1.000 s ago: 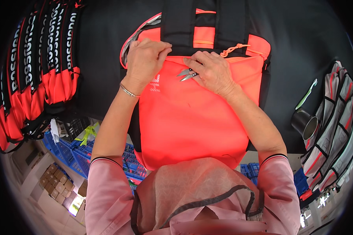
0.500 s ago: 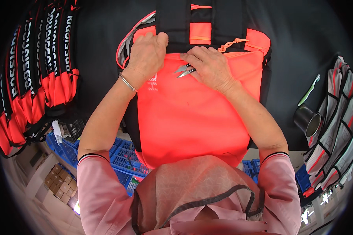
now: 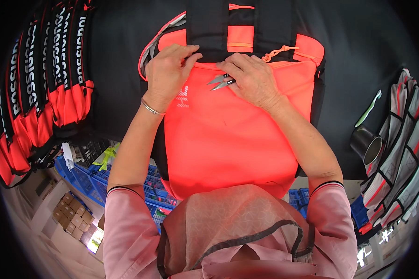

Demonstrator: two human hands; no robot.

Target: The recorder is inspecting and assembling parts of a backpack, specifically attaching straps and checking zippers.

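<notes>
A bright coral-orange backpack (image 3: 233,135) with black side panels lies flat in front of me, its black shoulder straps (image 3: 207,28) pointing away. My left hand (image 3: 167,69) rests at the top left of the orange panel, by the seam below a strap. Its thumb and forefinger are bent and apart at the tips; the other fingers are mostly hidden. To the right, my right hand (image 3: 253,79) is closed around small thread snips (image 3: 223,82), blades pointing left over the panel. Its fingertips touch the panel's upper edge. An orange cord pull (image 3: 279,52) lies just beyond this hand.
Several black-and-orange straps (image 3: 56,69) hang over the table's left side. At the right are a dark cup (image 3: 366,144), a green-handled brush (image 3: 368,108) and a pile of grey pieces with orange trim (image 3: 398,149). Blue crates (image 3: 91,181) stand below the black table (image 3: 340,42).
My left hand has lowered slightly, and its thumb and forefinger have spread apart. The left elbow has moved inward. My right hand still holds the snips, and the backpack has shifted slightly right.
</notes>
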